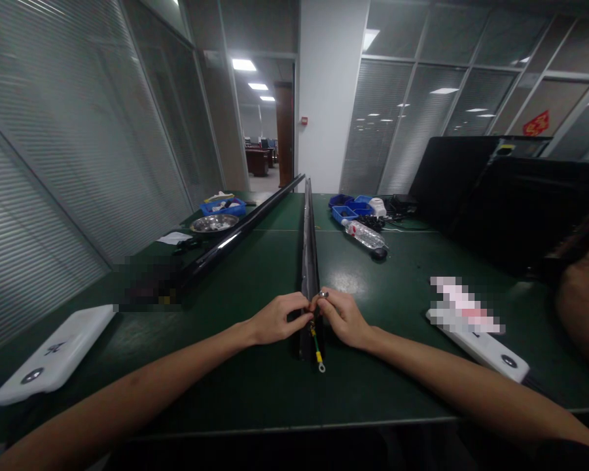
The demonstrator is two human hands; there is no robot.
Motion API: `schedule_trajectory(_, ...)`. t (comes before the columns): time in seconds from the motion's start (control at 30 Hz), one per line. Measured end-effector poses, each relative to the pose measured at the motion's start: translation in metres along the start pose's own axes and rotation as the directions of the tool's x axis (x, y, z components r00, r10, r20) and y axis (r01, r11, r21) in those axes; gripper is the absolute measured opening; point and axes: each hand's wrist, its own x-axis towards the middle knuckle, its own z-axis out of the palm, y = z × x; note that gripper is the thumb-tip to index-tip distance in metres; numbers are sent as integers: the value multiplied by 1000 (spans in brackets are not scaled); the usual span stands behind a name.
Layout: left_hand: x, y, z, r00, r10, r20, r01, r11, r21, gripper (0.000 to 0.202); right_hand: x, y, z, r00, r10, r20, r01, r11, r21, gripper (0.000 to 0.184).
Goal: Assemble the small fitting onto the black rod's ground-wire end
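Observation:
A long dark metal channel (307,248) lies on the table, running away from me. At its near end, my left hand (281,319) is closed in a pinch from the left. Opposite it my right hand (344,317), with a ring on one finger, is also closed, fingertips bent inward against the left ones. What sits between the fingertips is hidden. Just below them a short green-and-yellow ground wire (316,340) sticks out toward me, ending in a metal ring terminal. A second long, glossy black bar (240,234) lies slanted to the left.
A green table (255,392) carries everything. Blue trays (358,208), a plastic bottle (366,235), a metal bowl (214,224) and a blue basket (223,207) stand farther back. White devices (53,353) lie at both sides. Dark panels (530,203) and another person's arm (586,307) are right.

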Motion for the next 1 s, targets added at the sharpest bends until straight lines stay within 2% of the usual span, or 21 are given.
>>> schedule_trajectory(0.37,0,-2,1,1000,-24,-1,24,1000,-3,18,-1,4,3,1000,-2,-3,2,1000,11,40)
schedule_trajectory(0.5,0,-2,0,1000,-24,5,24,1000,-14,16,1,2,-3,998,54,11,-54,998,20,39)
schedule_trajectory(0.57,0,-2,0,1000,-22,2,23,999,-23,16,3,6,-12,994,104,-42,-103,994,23,40)
schedule_trajectory(0.67,0,-1,0,1000,-27,1,27,999,-30,16,9,25,-31,943,245,-226,-271,958,-93,48)
schedule_trajectory(0.73,-1,-1,0,999,-32,-1,32,999,-25,17,14,45,-45,929,289,-232,-349,891,-291,52)
schedule_trajectory(0.8,-1,-1,0,999,-34,-5,34,999,-19,17,19,66,-55,919,350,-181,-391,757,-523,66)
schedule_trajectory(0.83,0,-1,0,999,-34,-9,34,999,-17,17,22,76,-59,906,411,-104,-383,687,-618,67)
schedule_trajectory(0.87,0,-1,0,999,-33,-12,32,999,-16,17,24,85,-61,869,495,-6,-362,628,-689,63)
schedule_trajectory(0.93,0,-1,0,999,-29,-14,28,999,-15,16,29,100,-64,737,657,157,-341,563,-753,59)
schedule_trajectory(1.0,0,-1,0,1000,-25,-12,24,1000,-17,15,33,109,-65,687,703,184,-348,540,-766,63)
